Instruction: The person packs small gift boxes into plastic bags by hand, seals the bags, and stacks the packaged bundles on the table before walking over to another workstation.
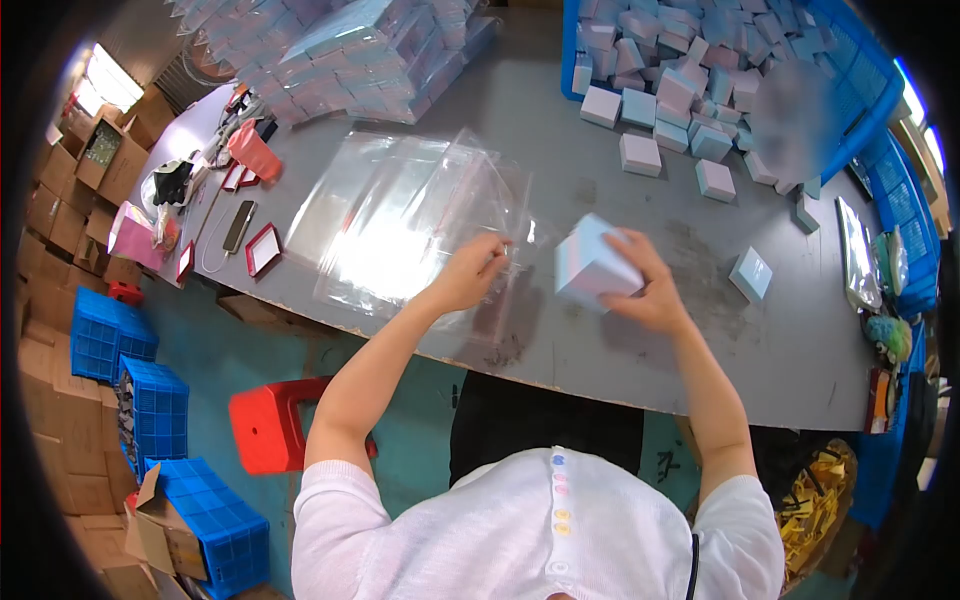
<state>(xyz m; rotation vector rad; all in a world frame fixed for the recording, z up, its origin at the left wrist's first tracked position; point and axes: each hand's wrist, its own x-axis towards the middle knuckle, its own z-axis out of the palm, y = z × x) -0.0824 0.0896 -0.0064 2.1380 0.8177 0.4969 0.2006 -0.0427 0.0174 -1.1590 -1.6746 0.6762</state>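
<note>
My right hand [652, 288] grips a stack of small pale blue and pink boxes [592, 260] just over the table; motion blurs the stack a little. To its left, my left hand [472, 273] has its fingertips pinched together at the right edge of the clear plastic bags [385, 215], which lie flat in a shiny pile. One pale blue box [750, 275] lies alone to the right of my right hand. Farther back, many loose small boxes [640, 155] spill onto the table from a tipped blue crate [570, 50].
Wrapped packs of boxes [350, 60] are heaped at the back left. A phone-like device [239, 226], red trays [264, 250] and a pink cup [254, 152] sit on the left. A red stool [265, 430] and blue crates [155, 410] stand on the floor.
</note>
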